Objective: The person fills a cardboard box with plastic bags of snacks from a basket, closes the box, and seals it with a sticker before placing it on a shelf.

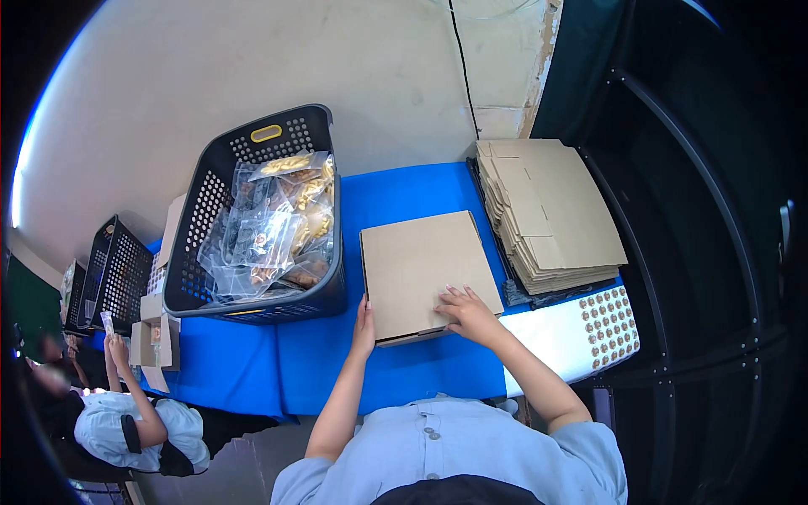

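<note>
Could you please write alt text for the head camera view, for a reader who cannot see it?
A person's left hand and right hand rest on a closed cardboard box on a blue table. A dark basket of clear packets stands to its left, flat cardboard blanks to its right.

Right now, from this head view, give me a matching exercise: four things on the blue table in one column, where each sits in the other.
Things:
1. closed cardboard box
2. stack of flat cartons
3. dark basket
4. sticker sheet

Places:
A. right edge, near corner
B. under both hands
C. left of the box, full of clear packets
D. far right, by the wall

Pairs: 1-B, 2-D, 3-C, 4-A
</note>
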Motion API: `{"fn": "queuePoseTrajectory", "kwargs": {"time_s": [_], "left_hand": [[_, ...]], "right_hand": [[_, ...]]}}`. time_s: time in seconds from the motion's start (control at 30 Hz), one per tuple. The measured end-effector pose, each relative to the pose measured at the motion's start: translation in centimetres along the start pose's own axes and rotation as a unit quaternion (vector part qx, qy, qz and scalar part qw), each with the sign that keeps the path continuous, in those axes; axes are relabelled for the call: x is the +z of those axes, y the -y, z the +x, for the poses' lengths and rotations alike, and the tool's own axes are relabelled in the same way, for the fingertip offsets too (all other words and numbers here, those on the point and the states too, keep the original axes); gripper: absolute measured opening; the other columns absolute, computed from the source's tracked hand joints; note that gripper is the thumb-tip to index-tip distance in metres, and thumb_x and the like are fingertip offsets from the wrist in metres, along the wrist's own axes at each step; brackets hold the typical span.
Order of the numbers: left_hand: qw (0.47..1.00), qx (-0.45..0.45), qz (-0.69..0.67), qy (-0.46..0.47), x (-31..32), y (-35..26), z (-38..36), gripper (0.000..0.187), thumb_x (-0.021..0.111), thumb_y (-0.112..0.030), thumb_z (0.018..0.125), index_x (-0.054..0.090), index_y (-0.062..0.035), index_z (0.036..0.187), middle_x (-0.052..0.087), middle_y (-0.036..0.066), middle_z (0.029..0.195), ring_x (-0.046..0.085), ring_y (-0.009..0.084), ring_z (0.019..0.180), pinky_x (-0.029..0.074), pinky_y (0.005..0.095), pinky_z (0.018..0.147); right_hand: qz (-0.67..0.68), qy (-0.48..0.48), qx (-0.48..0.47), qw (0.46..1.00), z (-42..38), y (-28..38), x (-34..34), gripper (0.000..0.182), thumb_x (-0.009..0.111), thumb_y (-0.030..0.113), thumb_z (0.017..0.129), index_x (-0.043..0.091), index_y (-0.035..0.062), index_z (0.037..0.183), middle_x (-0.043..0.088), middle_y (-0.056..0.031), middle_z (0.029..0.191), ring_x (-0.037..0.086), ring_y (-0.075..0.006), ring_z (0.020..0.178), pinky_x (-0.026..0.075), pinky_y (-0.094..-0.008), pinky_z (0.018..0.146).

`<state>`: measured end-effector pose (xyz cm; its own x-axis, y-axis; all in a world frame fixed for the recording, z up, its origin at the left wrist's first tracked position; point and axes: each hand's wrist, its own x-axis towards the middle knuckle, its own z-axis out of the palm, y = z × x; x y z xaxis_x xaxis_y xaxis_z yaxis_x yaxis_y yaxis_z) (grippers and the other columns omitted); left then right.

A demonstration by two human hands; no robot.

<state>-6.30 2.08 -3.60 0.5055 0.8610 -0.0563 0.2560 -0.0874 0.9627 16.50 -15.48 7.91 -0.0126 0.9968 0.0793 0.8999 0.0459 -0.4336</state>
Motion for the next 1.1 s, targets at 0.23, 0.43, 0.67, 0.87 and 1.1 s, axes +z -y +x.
{"fn": "queuePoseTrajectory", "kwargs": {"time_s": [0.23, 0.43, 0.67, 0.87, 1.1], "left_hand": [[1.0, 0.001, 0.001, 0.009, -0.2, -0.1, 0.0, 0.063, 0.044, -0.04, 0.1, 0.026, -0.0017, 0.147, 0.033, 0.02, 0.149, 0.031, 0.0301, 0.139, 0.024, 0.0365, 0.113], [1.0, 0.008, -0.005, 0.012, 0.2, -0.3, -0.2, 0.065, 0.046, -0.04, 0.099, 0.025, -0.0012, 0.147, 0.032, 0.02, 0.149, 0.03, 0.03, 0.139, 0.024, 0.0365, 0.114], [1.0, 0.016, 0.001, 0.003, 1.2, -0.9, -0.8, 0.073, 0.06, -0.03, 0.093, 0.021, 0.0012, 0.147, 0.033, 0.023, 0.147, 0.033, 0.032, 0.137, 0.026, 0.0378, 0.113], [0.995, 0.056, 0.071, -0.035, 1.8, 0.6, -0.8, 0.072, 0.06, -0.025, 0.093, 0.02, 0.0027, 0.146, 0.033, 0.026, 0.146, 0.034, 0.0345, 0.136, 0.027, 0.0384, 0.112], [0.995, 0.061, 0.077, -0.006, 1.5, -1.8, -1.4, 0.069, 0.057, -0.023, 0.094, 0.02, 0.0012, 0.147, 0.032, 0.025, 0.148, 0.034, 0.034, 0.137, 0.026, 0.0384, 0.112]], "right_hand": [[-0.002, -0.007, 0.007, 1.0, 0.2, 0.5, -1.2, 0.05, 0.075, 0.013, 0.073, 0.061, 0.0116, 0.121, 0.053, -0.0107, 0.133, 0.037, -0.028, 0.136, 0.023, -0.0518, 0.114], [-0.021, 0.007, 0.005, 1.0, 0.3, 0.3, -0.6, 0.053, 0.075, 0.014, 0.073, 0.059, 0.0122, 0.124, 0.053, -0.0102, 0.133, 0.038, -0.0276, 0.135, 0.023, -0.0512, 0.115], [-0.048, 0.05, -0.022, 0.997, -0.6, -1.3, 4.4, 0.06, 0.066, 0.022, 0.084, 0.044, 0.019, 0.14, 0.036, -0.011, 0.148, 0.026, -0.0319, 0.141, 0.016, -0.0544, 0.115], [-0.039, 0.097, 0.011, 0.994, -0.9, 0.0, 3.7, 0.083, 0.064, 0.043, 0.084, 0.019, 0.0231, 0.152, 0.015, -0.0076, 0.159, 0.011, -0.0321, 0.146, 0.009, -0.0563, 0.116], [0.17, -0.194, 0.035, 0.966, -5.2, -2.4, 4.1, 0.032, 0.058, 0.001, 0.078, 0.065, 0.0055, 0.109, 0.061, -0.0164, 0.121, 0.048, -0.0361, 0.125, 0.037, -0.0421, 0.107]]}}
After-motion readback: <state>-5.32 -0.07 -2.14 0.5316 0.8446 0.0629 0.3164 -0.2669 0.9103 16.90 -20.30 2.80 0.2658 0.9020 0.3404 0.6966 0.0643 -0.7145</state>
